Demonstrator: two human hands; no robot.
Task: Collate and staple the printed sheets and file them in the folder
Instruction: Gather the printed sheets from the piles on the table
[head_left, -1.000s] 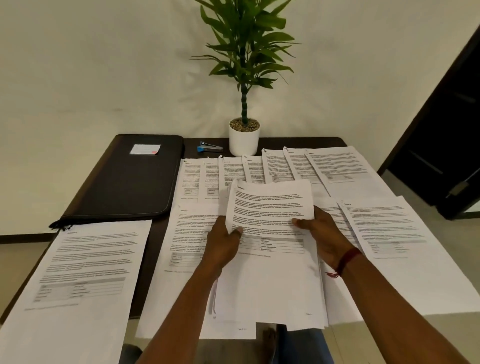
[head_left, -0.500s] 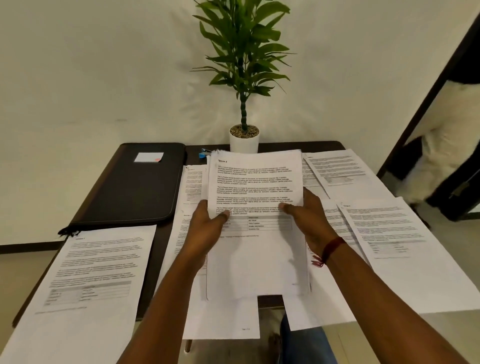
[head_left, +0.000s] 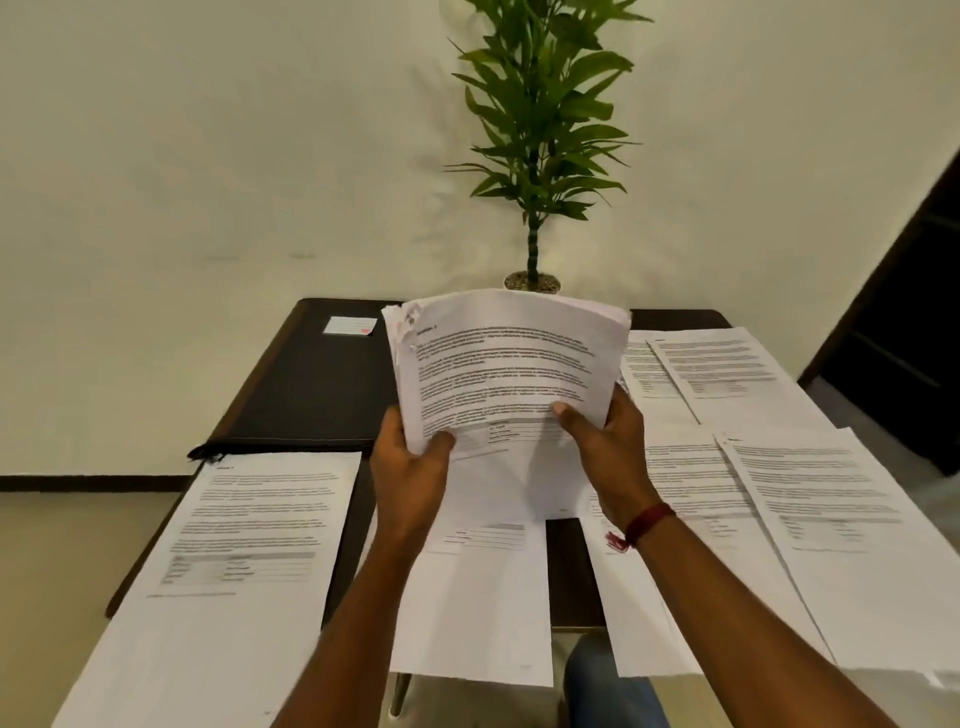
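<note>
I hold a stack of printed sheets (head_left: 509, 364) up off the dark table (head_left: 566, 566), tilted toward me. My left hand (head_left: 410, 467) grips its lower left edge, thumb on the front page. My right hand (head_left: 608, 441) grips the lower right edge the same way. The stack's top edges look uneven at the upper left corner. A black folder (head_left: 311, 384) lies shut at the table's back left, with a small white card (head_left: 349, 326) on it. The raised stack hides the stapler.
Single printed sheets lie around: one at the front left (head_left: 228, 561), one below my hands (head_left: 478, 597), several at the right (head_left: 810, 519). A potted plant (head_left: 535, 156) stands at the back against the wall. A dark doorway (head_left: 914, 332) is on the right.
Both hands lifted the stack from the table and raised it toward me; it now covers the back row of sheets, the stapler and the plant pot.
</note>
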